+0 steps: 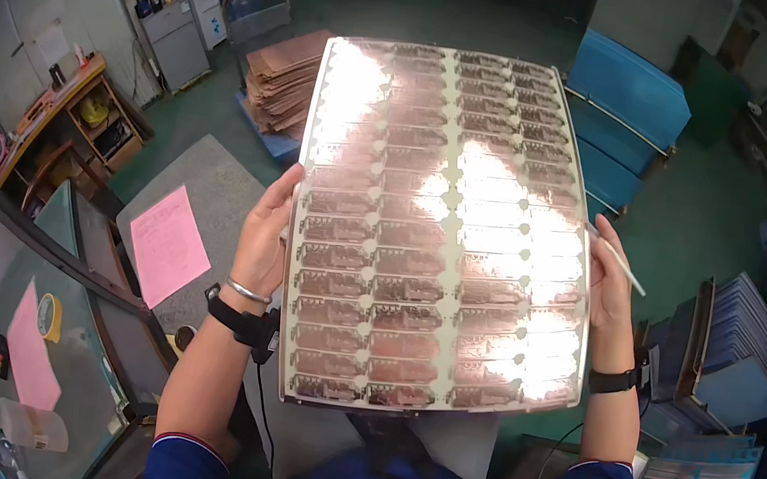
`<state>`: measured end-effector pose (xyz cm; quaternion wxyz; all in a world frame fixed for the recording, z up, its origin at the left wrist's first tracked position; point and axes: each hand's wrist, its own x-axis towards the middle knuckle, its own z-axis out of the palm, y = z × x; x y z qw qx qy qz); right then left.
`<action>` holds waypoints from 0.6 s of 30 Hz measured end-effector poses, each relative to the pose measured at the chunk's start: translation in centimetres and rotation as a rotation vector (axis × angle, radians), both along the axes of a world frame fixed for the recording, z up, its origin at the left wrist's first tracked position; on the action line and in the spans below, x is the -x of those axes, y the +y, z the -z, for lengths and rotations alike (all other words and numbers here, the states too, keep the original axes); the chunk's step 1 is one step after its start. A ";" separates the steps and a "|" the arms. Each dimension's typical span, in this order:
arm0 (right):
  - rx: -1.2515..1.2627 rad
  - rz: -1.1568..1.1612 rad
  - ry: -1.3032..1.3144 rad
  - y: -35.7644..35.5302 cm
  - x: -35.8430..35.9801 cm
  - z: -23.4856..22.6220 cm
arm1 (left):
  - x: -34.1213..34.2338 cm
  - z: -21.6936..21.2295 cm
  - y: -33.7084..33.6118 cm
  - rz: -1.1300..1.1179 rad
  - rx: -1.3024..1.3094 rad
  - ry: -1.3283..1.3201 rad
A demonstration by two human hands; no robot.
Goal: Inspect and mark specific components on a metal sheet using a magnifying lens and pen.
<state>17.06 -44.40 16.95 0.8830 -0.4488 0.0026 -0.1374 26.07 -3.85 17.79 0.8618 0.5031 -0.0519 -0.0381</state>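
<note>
A workshop with a green floor (pixel 682 244) spreads around the person, with blue panels (pixel 629 88) standing beyond and a stack of copper-coloured sheets (pixel 282 86) to the left. A grey tabletop (pixel 196 178) bears a pink paper (pixel 169 246). The copper-patterned circuit panel (pixel 406 289) is held up in front of the person's torso, its rows of repeated outlines partly washed out by glare. The left hand (pixel 264 235) is clamped on its left edge, a metal bangle (pixel 247 292) at the wrist; the right hand (pixel 609 293) grips the opposite edge (a slim white stick (pixel 625 265) juts outward from those fingers). Black straps (pixel 611 381) circle both wrists.
</note>
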 end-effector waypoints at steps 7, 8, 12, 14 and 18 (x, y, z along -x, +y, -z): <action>0.164 0.139 0.021 0.8 -0.8 1.4 | -0.1 1.2 -1.0 -0.100 -0.017 -0.022; 0.181 0.130 -0.014 0.9 -1.1 1.8 | -0.1 1.3 -0.7 -0.118 -0.015 -0.032; 0.137 0.118 -0.017 2.0 -1.3 2.0 | -0.1 1.8 -0.3 -0.122 0.010 -0.064; 0.104 0.095 -0.047 1.9 -1.7 2.2 | 0.2 1.6 0.0 -0.142 -0.009 -0.075; 0.180 0.115 -0.022 1.6 -0.8 3.0 | 0.1 3.3 0.4 -0.217 -0.061 -0.111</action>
